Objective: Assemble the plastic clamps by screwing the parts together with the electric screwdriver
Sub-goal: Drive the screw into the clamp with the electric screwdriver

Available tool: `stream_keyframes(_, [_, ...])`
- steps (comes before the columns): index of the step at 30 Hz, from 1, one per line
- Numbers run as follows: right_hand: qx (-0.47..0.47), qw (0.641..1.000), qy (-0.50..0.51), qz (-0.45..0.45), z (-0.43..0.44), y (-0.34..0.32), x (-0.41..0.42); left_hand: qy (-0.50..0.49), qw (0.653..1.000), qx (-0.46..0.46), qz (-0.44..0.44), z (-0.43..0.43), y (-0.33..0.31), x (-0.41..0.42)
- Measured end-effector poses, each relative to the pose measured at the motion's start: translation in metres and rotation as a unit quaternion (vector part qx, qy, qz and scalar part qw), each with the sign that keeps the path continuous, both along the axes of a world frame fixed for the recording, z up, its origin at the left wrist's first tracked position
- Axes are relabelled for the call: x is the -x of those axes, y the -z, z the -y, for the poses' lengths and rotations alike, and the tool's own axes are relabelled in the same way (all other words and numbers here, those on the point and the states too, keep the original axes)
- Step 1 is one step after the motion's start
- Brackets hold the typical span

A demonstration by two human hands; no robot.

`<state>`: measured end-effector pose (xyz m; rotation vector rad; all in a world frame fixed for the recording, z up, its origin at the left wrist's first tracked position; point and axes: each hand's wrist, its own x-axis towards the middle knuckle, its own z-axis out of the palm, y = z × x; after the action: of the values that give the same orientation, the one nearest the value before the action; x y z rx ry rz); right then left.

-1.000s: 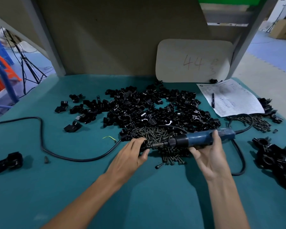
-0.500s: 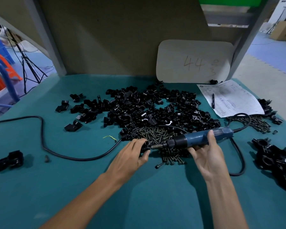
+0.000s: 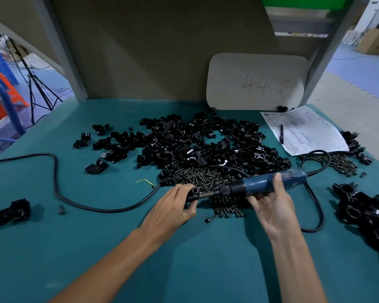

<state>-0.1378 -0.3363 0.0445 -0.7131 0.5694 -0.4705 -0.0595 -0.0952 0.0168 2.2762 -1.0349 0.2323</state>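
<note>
Gripping a black tubular clamp (image 3: 193, 193), left hand (image 3: 173, 207); right hand (image 3: 271, 207) curled round the blue electric screwdriver (image 3: 257, 185)

One marking reads clearly: the number "44", handwritten in thin brownish strokes on the white rounded board (image 3: 234, 68) that leans against the back panel (image 3: 151, 51) at the far edge of the worktop (image 3: 96, 248). Just right of the digits, on the same board, is a hand-drawn character (too sketchy to read). The printed form (image 3: 311, 136) lying flat near the board carries ruled lines and small print — too small to read.
</note>
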Motion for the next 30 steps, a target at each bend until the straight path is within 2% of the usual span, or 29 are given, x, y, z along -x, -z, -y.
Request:
stream_keyframes(23, [-0.009,1.000,0.001,0.013,-0.0070,0.0012,-0.0022,-0.008,1.000,-0.005,-0.019,-0.0016,-0.0006,-0.0006])
stream_keyframes(30, [-0.003,1.000,0.001,0.024,-0.0070,0.0001,-0.0017,-0.018,0.998,-0.012,-0.052,-0.0011,0.0040,-0.0029])
